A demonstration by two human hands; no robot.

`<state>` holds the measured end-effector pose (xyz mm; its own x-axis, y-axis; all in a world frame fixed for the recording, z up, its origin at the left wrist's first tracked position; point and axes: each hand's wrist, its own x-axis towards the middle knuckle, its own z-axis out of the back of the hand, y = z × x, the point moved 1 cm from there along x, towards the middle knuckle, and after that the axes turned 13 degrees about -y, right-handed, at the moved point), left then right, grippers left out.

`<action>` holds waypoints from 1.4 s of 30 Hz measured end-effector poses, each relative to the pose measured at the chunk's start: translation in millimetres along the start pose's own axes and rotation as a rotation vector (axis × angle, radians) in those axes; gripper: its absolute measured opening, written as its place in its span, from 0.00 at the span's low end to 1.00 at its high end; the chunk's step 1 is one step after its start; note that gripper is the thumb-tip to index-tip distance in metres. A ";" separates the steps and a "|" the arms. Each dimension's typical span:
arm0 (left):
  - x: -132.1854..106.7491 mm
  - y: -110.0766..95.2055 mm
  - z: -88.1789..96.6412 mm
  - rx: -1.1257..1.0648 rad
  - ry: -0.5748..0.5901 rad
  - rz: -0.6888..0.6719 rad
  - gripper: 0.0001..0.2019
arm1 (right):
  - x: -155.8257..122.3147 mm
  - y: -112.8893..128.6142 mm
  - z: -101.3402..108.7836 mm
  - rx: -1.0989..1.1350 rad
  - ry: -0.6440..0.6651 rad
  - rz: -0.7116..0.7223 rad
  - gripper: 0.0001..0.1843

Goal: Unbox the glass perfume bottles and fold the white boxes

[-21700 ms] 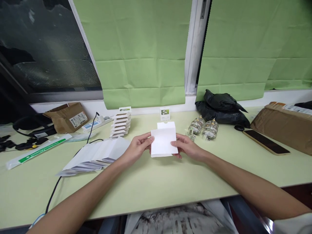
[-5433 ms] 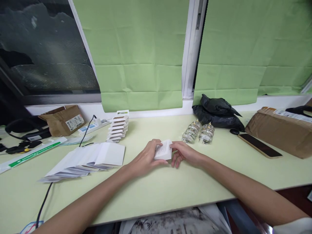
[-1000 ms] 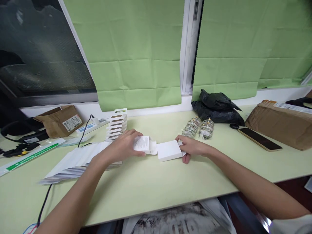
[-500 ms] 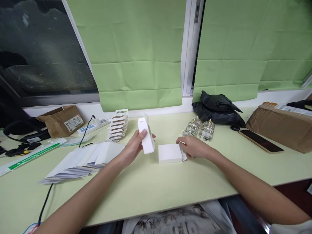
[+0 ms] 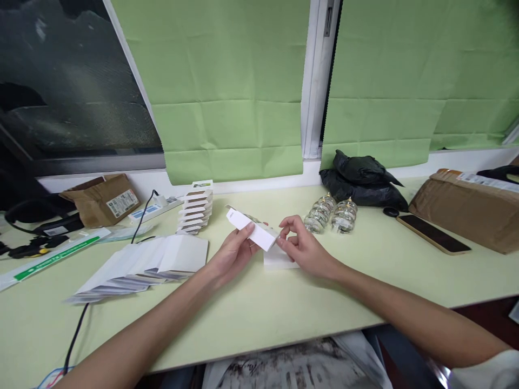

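My left hand (image 5: 237,249) is closed around a slim white cardboard box (image 5: 252,229), held tilted above the table. At the box's right end, my right hand (image 5: 300,246) has thumb and index finger drawn together at its edge. The other fingers of that hand are curled. Below and behind the fingers, a second white box (image 5: 279,261) lies flat on the table, partly covered by the hand and the held box.
To the left are a fanned stack of flat white cartons (image 5: 162,258) and a row of folded boxes (image 5: 195,210). Clear ribbed glass ornaments (image 5: 344,216), black plastic bags (image 5: 360,186), a phone (image 5: 433,234) and a brown parcel (image 5: 466,208) occupy the right.
The held box has tipped from near upright to a slant, its lower end swinging right. My right hand has left the lying box's flap and moved left to the held box's end.
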<state>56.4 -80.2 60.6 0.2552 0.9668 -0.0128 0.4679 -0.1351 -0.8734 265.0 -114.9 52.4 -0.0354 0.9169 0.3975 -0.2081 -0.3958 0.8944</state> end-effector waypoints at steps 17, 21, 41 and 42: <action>-1.9 -7.0 5.4 0.077 0.129 -0.023 0.28 | 13.8 3.6 11.0 0.609 0.195 -0.432 0.17; -2.4 -5.0 6.0 0.117 0.135 -0.026 0.28 | 15.2 4.5 12.4 0.575 0.186 -0.448 0.19; -4.3 -13.5 3.1 0.074 0.095 -0.024 0.30 | 18.2 -2.5 11.8 0.352 0.028 -0.300 0.17; -4.4 -14.0 3.6 0.079 0.097 -0.028 0.31 | 18.5 -3.0 11.6 0.358 0.031 -0.299 0.17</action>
<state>45.8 -81.8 71.1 0.3256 0.9438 0.0565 0.4094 -0.0869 -0.9082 276.4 -97.4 59.5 -0.0557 0.9923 0.1103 0.1363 -0.1018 0.9854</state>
